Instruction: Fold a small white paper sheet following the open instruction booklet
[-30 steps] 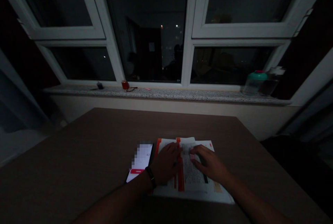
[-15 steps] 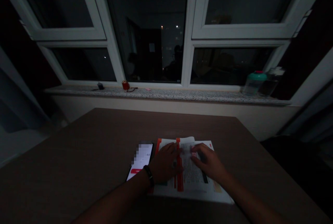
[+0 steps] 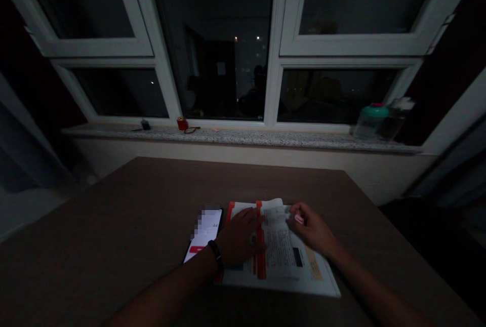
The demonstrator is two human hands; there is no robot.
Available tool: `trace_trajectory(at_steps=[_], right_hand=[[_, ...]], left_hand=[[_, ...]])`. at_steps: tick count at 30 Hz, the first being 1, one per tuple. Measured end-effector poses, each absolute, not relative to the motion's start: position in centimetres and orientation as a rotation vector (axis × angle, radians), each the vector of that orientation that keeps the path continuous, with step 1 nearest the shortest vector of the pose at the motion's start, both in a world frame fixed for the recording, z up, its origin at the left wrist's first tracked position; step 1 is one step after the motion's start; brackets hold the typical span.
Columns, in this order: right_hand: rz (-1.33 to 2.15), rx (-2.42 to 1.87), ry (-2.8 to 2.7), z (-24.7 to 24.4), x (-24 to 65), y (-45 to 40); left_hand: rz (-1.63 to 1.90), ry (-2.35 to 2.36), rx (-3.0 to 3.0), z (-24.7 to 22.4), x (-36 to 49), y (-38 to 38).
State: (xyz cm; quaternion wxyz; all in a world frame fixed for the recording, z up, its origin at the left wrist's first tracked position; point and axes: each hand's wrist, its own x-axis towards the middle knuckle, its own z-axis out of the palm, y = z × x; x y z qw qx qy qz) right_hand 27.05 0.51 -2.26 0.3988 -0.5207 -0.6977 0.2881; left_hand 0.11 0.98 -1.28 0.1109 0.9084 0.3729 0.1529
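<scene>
An open book (image 3: 279,258) with orange-edged pages lies on the brown table. My left hand (image 3: 243,236), wearing a dark wristband, is laid flat over its left part with the fingers stretched out. At the upper right of the pages, my right hand (image 3: 311,228) is closed around a small pink eraser (image 3: 299,219). A narrower printed leaf (image 3: 279,246) lies between my hands, its top edge slightly curled. Left of the book, a lit phone (image 3: 205,233) lies partly behind my left wrist.
Beyond the table (image 3: 170,185) runs a speckled windowsill (image 3: 266,138) under dark windows. On it stand a small red container (image 3: 182,123), eyeglasses (image 3: 191,130), a small dark bottle (image 3: 145,124) and a clear jug with a green lid (image 3: 372,119).
My right hand has moved a little right, from the middle of the printed leaf to its edge, and the pink eraser now shows clearly. My left hand stays flat on the book.
</scene>
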Motion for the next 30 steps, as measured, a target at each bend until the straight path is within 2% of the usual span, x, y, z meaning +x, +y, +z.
trace_trajectory(at_steps=[30], right_hand=[[0.675, -1.313, -2.04, -2.88, 27.55, 0.67]], left_hand=[[0.471, 1.073, 2.664, -1.94, -0.13, 1.33]])
